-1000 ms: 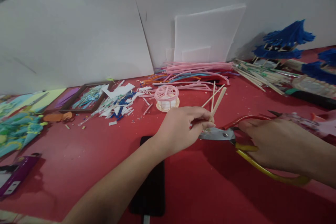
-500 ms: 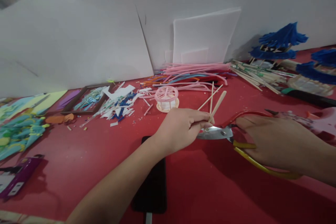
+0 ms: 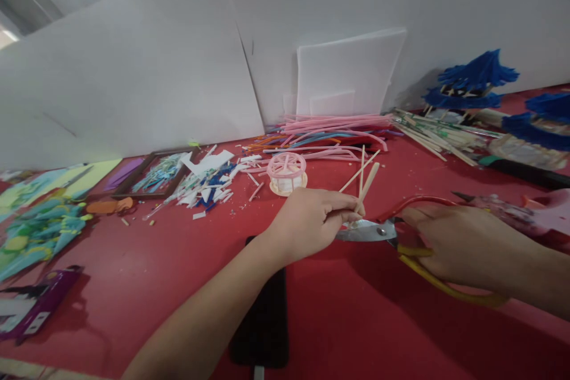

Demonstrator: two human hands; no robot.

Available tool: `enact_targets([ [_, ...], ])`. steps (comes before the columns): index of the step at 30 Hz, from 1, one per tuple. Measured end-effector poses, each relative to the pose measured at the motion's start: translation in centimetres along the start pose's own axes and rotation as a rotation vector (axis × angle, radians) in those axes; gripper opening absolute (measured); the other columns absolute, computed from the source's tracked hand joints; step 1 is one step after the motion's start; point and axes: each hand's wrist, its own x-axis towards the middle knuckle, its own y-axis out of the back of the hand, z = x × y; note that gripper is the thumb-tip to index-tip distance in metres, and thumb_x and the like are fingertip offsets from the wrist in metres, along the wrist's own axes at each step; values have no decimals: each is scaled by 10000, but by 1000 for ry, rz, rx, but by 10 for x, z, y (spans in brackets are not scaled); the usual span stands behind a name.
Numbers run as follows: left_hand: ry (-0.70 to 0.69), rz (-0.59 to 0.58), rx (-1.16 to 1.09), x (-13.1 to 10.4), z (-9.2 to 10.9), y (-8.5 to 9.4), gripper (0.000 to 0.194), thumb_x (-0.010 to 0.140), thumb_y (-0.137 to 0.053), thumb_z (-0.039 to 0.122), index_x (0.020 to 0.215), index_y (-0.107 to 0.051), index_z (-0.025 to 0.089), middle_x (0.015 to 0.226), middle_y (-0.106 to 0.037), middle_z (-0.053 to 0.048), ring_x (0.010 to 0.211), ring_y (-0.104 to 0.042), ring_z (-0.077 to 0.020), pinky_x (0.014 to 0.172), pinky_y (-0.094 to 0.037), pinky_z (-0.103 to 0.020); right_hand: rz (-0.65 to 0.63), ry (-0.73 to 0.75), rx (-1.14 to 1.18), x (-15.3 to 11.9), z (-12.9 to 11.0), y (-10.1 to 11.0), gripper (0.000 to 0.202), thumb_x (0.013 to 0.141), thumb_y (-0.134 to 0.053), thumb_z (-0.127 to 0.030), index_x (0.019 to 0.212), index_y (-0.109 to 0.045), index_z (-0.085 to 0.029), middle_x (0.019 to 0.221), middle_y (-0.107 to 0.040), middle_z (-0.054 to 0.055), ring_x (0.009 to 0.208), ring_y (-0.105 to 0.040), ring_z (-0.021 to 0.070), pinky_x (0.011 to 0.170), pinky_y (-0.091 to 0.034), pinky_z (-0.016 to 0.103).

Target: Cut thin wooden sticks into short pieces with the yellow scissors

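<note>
Since the earlier frame, the view has been shifted so that the tabletop things are seen lower, while the hold of both hands is little changed. By the left hand [image 3: 307,221], 1 thick pale wooden stick [image 3: 370,181] is gripped between fingertips and thumb, just beyond the blades of the metal scissors with red and yellow handles [image 3: 381,231]. The stick's long axis is tilted away and to the right, across the line of the blades, which are pointed leftward under the fingertips. 2 thin pale sticks [image 3: 362,170] are seen beside it; whether both are held cannot be told. The scissors' handles are gripped by the right hand [image 3: 454,243]; how far the blades are parted cannot be told.

Beyond the scissors and to their left, a pink wheel-topped round frame [image 3: 287,167] is set near the left hand. To their near left, a black flat phone [image 3: 262,323] is partly covered by the left forearm. On their right, movement is bounded by a dark pointed tool tip [image 3: 463,196]; on their near side, room is given by the red tabletop [image 3: 347,320].
</note>
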Motion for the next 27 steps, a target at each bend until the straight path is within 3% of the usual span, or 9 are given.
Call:
enact_targets([
  [5, 120, 63, -100, -1, 3, -4, 15, 813, -745, 163, 817, -740, 177, 825, -789, -8, 759, -720, -141, 732, -546, -220, 15, -17, -5, 0, -3, 2, 170, 867, -443, -322, 711, -431, -258, 539, -443, -28, 438, -436, 155, 492, -169, 307],
  [11, 168, 114, -100, -3, 5, -6, 116, 847, -719, 163, 737, -751, 182, 793, -780, 4, 725, -708, -126, 690, -538, -200, 156, 17, 39, -4, -2, -5, 264, 865, -399, -449, 684, -436, -260, 609, -513, 20, 483, -485, 182, 516, -214, 319],
  [15, 154, 99, -84, -4, 4, -5, 111, 850, -715, 168, 751, -764, 186, 806, -788, 3, 738, -716, -126, 701, -541, -198, 185, 20, 59, -5, -3, -3, 249, 864, -410, -403, 666, -449, -256, 603, -504, 15, 477, -459, 176, 529, -209, 329],
  [18, 159, 85, -86, -4, 4, -4, 108, 851, -696, 152, 801, -779, 199, 812, -795, 7, 736, -719, -130, 697, -543, -206, 215, 136, 37, -5, -4, 7, 258, 890, -378, -290, 659, -487, -250, 630, -530, 36, 503, -468, 184, 530, -183, 343],
  [21, 161, 65, -79, -4, 5, -4, 143, 849, -677, 122, 822, -785, 212, 816, -800, 11, 746, -724, -134, 709, -545, -215, 181, 169, 25, -5, -6, 15, 269, 888, -368, -236, 654, -499, -248, 640, -545, 47, 519, -492, 196, 530, -168, 349],
  [27, 180, 45, -87, -4, 6, -2, 168, 838, -662, 99, 830, -783, 216, 830, -803, 13, 766, -728, -139, 729, -545, -221, 11, 33, 62, -4, -10, 16, 227, 902, -378, -259, 711, -497, -240, 683, -589, 60, 548, -553, 202, 537, -247, 330],
])
